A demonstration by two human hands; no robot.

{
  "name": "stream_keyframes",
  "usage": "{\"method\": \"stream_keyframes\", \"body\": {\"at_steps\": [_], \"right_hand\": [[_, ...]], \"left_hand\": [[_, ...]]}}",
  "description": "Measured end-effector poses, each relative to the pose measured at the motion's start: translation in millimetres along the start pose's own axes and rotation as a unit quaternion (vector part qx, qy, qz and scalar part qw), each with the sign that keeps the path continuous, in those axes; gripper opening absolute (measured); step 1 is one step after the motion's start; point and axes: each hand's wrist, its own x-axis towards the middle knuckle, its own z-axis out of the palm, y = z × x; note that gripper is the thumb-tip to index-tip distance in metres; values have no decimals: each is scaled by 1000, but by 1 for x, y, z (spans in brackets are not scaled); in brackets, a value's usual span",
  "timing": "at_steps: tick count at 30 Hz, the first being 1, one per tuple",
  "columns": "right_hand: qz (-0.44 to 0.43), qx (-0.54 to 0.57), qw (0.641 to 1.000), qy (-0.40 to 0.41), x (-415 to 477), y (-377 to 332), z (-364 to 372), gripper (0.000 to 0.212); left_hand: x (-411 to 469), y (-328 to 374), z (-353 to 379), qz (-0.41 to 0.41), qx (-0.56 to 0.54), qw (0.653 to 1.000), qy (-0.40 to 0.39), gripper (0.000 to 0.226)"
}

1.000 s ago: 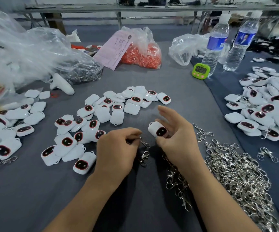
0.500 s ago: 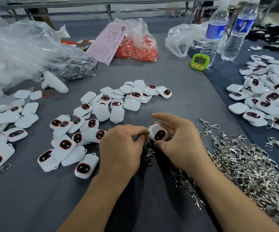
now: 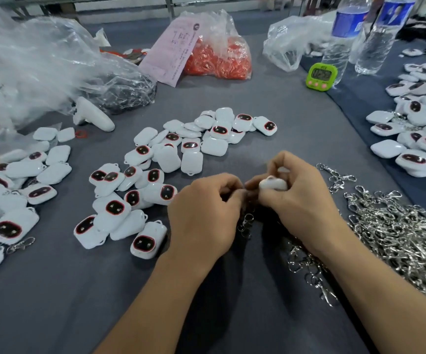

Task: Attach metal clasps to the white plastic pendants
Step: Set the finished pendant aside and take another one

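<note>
Where the grey cloth of the desk lies bare, it forms a lane from the hands up toward the far bags, plus a wide patch at the lower left. A crumpled clear plastic bag fills the far left and is cut off by the frame. A tangled heap of metal clasps covers the right near side, close against the right forearm. White pendants lie in three groups: a central scatter just left of the hands, a left pile and a right pile, both running out of view.

The left hand and right hand meet at mid-desk. The right grip is curled round one pendant, most of it hidden by the fingers. The left grip is closed in a pinch beside it, a clasp hanging beneath; the joining point itself is hidden between the fingertips.

Farther back stand a bag of orange pieces with a pink slip, two water bottles cut off at the top, and a green timer. Metal frame legs cross the room behind.
</note>
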Motion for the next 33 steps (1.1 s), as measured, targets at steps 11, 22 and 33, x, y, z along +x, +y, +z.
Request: {"method": "stream_keyframes", "body": {"at_steps": [11,22,33], "right_hand": [[50,-13,998,-29,4,2,-2,7],[45,33,998,-19,10,3,-8,3],[0,-84,995,-49,15,5,-13,13]], "left_hand": [[-1,2,2,47,-85,995,27,7],[5,-2,2,-24,-246,967,-57,11],[1,2,3,4,-156,988,-19,13]]}}
